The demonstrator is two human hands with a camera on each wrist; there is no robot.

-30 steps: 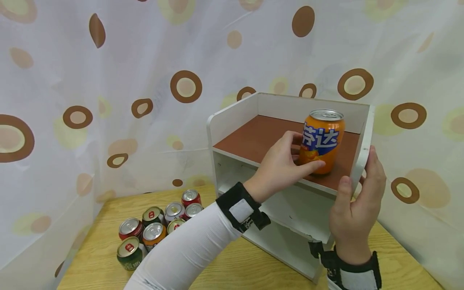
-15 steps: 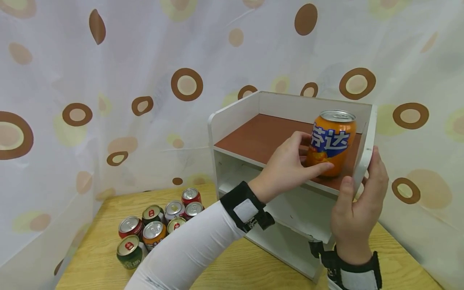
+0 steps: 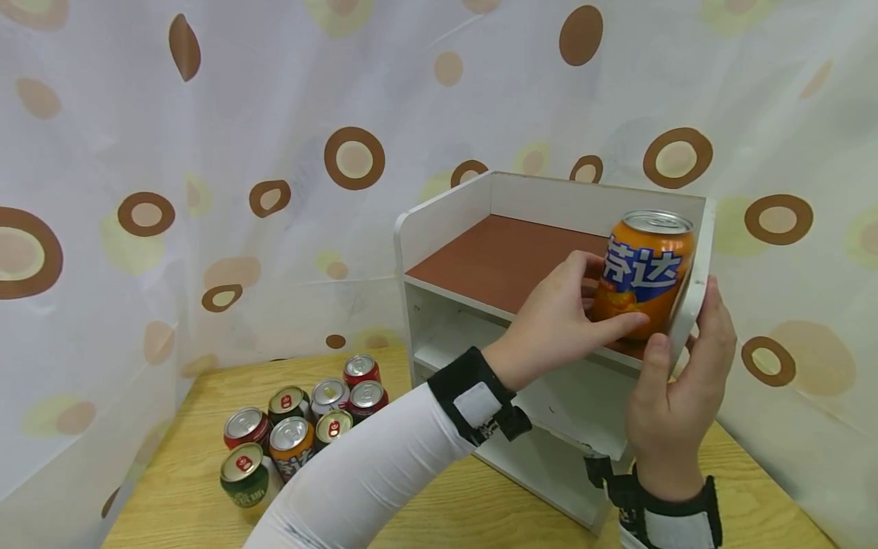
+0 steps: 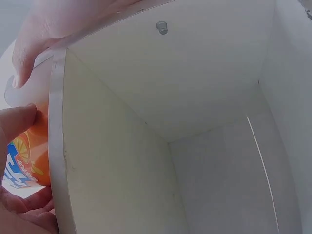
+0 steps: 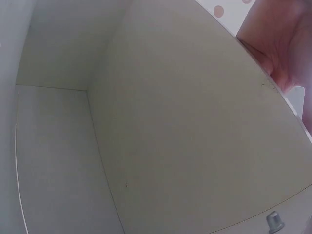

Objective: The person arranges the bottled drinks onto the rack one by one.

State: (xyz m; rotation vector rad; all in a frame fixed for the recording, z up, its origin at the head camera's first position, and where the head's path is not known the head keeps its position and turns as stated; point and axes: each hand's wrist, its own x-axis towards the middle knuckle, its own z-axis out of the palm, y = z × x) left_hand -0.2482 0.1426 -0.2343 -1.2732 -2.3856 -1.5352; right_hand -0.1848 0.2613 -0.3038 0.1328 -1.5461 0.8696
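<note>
In the head view, my left hand (image 3: pixel 562 328) holds an orange soda can (image 3: pixel 645 267) low on its side, with the thumb across the front and fingers behind. Upright on the brown top board of a small white shelf (image 3: pixel 446 206), the can is close against the right side panel. My right hand (image 3: pixel 679 404) grips the front edge of that panel, thumb on the inner side and fingers outside. The can's orange side (image 4: pixel 41 141) shows past a panel edge in the left wrist view. The right wrist view mostly shows a bare compartment wall, with part of my right hand (image 5: pixel 285 44) at the corner.
Several soda cans (image 3: pixel 288 435) stand in a cluster on the wooden table (image 3: pixel 171 488) to the left, partly behind my left sleeve. The shelf has white lower compartments (image 3: pixel 549 435). A patterned curtain (image 3: pixel 274 91) hangs behind.
My left hand has moved the orange can rightward along the top board, up to the right side panel. My right hand has stayed on the panel.
</note>
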